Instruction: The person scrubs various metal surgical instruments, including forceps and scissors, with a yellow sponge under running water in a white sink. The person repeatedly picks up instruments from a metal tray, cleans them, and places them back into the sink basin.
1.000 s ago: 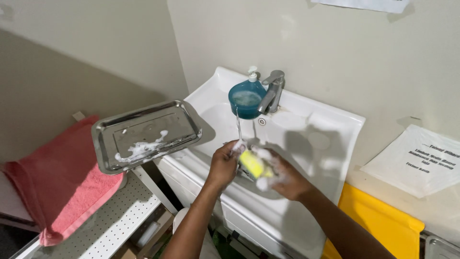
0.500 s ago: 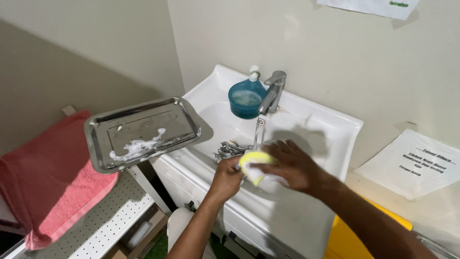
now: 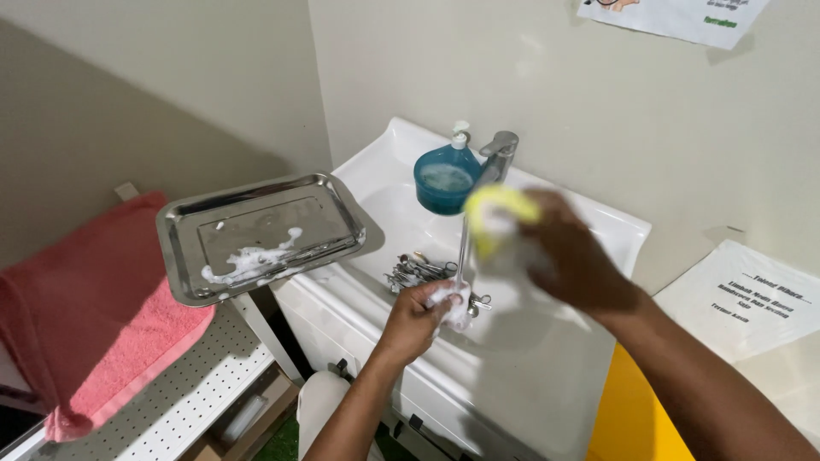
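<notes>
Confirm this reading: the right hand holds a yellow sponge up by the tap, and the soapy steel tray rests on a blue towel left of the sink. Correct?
Not quite. In the head view, the towel under the steel tray is pink-red, not blue. The right hand does hold the yellow sponge by the tap, left of which sits the sink.

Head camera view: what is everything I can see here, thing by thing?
sink: one, white, against the wall
tap: one, metal, at the sink's back, water running
blue bowl: one, on the sink rim beside the tap
pump bottle: one, white top, behind the bowl
metal instruments: a pile, silver, in the basin
steel tray: one, foam-streaked, left of the sink
pink towel: one, on the perforated shelf
paper sheets: two, one on the wall, one lower right
sponge: one, yellow, blurred, in the right hand
left hand: foamy, under the water stream
right hand: raised over the basin
</notes>
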